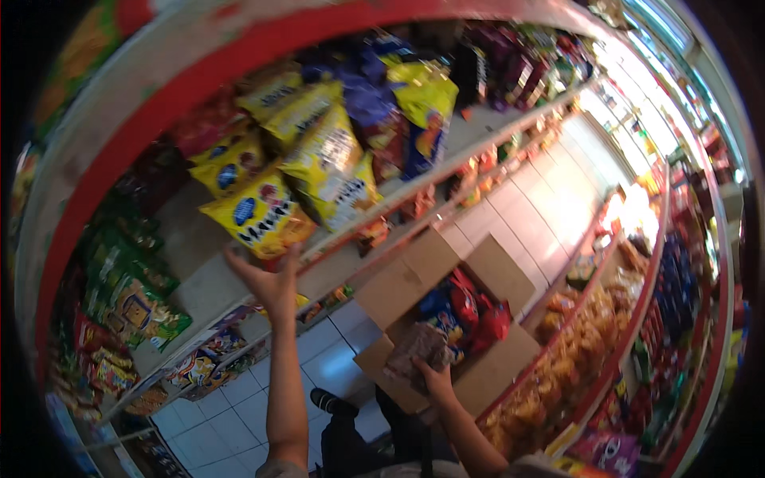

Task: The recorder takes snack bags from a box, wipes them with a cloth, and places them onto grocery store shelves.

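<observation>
My left hand [269,284] reaches to the shelf with fingers and thumb spread at the lower edge of a yellow snack bag [257,215]; whether it presses on the bag is hard to tell. More yellow snack bags [326,161] stand right behind and beside that one. My right hand [435,379] grips a crumpled greyish-brown bundle [412,352], perhaps a cloth, above the near side of an open cardboard box [502,358]. Inside the box lie red packets [472,305] and a blue packet [441,313]. Its flaps are folded outward.
Green snack bags [131,287] lie on the shelf [209,287] to the left. Purple bags [364,95] and a yellow-green bag [424,107] stand farther along. Orange-brown packets [556,370] fill a right-hand rack. White floor tiles [526,209] run down the aisle.
</observation>
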A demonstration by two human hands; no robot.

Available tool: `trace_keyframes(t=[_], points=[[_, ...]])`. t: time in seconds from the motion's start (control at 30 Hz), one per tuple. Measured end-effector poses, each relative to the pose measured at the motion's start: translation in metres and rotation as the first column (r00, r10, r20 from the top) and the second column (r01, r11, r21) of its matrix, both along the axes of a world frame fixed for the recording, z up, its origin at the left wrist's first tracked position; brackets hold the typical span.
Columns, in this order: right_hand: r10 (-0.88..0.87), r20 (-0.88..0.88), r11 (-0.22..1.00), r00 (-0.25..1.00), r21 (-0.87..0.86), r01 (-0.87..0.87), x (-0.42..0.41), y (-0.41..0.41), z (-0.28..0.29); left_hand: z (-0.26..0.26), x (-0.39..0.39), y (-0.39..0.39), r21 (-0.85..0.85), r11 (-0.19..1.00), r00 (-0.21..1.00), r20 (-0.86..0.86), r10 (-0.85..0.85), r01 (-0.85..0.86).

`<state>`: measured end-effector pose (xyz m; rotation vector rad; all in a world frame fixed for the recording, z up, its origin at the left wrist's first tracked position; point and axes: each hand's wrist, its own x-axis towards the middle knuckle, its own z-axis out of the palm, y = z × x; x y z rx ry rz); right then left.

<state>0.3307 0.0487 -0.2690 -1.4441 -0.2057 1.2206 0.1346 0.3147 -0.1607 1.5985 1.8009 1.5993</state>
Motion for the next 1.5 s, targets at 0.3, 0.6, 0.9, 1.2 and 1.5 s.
trace_keyframes(t=[0.3, 0.6, 0.9, 1.2, 1.5], points=[[-0.216, 0.255, 0.969, 0.942, -0.059, 0.239, 0.074, -0.023, -0.053, -0.040, 0.018, -0.139, -0.119, 0.963, 0.963, -0.092, -0.253, 0.242], [0.422, 0.534, 0.906, 0.732, -0.248, -0.342, 0.118, -0.032, -0.083, -0.046, 0.063, -0.246, -0.435, 0.753, 0.846, 0.041, -0.531, 0.494], [0.868, 0.488, 0.381, -0.090, -0.771, -0.510, 0.083, 0.005, -0.091, -0.051, 0.050, -0.221, -0.430, 0.807, 0.902, 0.038, -0.431, 0.404], [0.708, 0.705, 0.541, -0.043, -0.581, -0.608, 0.064, 0.028, -0.113, -0.057, 0.036, -0.236, -0.528, 0.765, 0.911, 0.039, -0.411, 0.368], [0.673, 0.543, 0.135, -0.501, -0.757, -0.639, 0.042, 0.080, -0.190, -0.062, 0.026, -0.247, -0.547, 0.755, 0.928, 0.127, -0.351, 0.361]])
